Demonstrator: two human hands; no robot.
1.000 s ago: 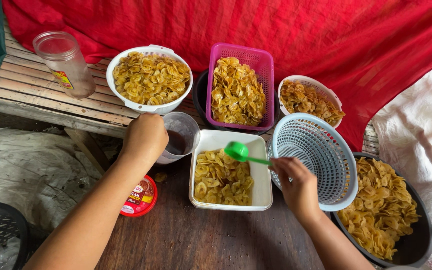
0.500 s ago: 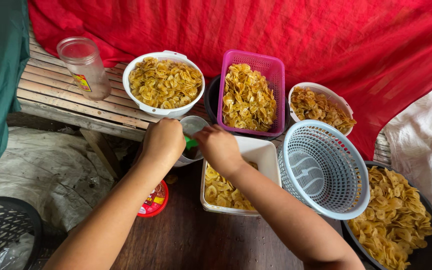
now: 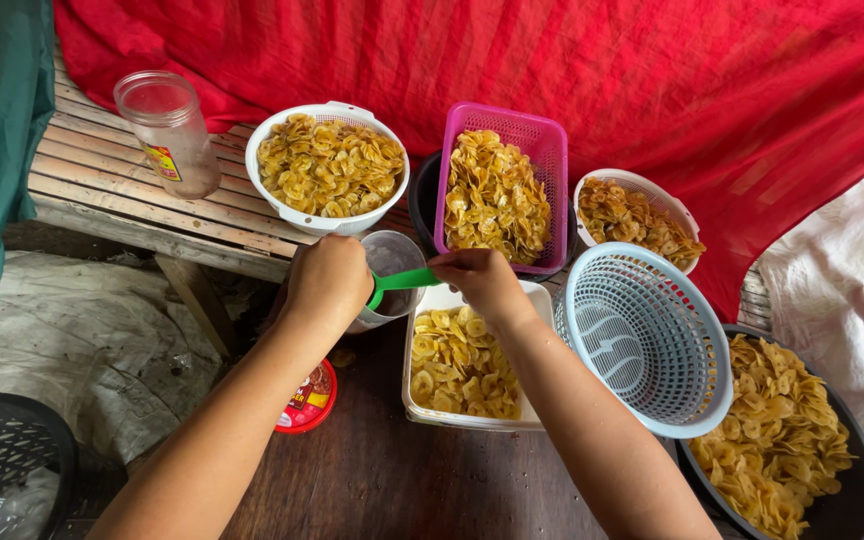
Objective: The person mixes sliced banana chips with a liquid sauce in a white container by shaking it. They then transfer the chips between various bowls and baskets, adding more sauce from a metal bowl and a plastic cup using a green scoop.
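Observation:
My left hand (image 3: 327,282) grips a clear plastic jar (image 3: 389,262), tilted toward me on the dark wooden table. My right hand (image 3: 480,280) holds a green plastic scoop (image 3: 402,281) by its handle, with the scoop end at the jar's mouth. Just below my right hand sits a white rectangular tub (image 3: 472,422) filled with yellow banana chips (image 3: 457,362). What is on the scoop is hidden by my left hand.
A white bowl (image 3: 328,222), a pink basket (image 3: 548,150) and a small white basket (image 3: 680,212) hold more chips. An empty pale blue basket (image 3: 642,340) leans at right beside a dark pan of chips (image 3: 782,440). A second clear jar (image 3: 170,135) stands on the slatted bench; a red lid (image 3: 307,400) lies by my left arm.
My right hand carried the green scoop from over the white tub left to the jar mouth. My left hand stayed on the jar.

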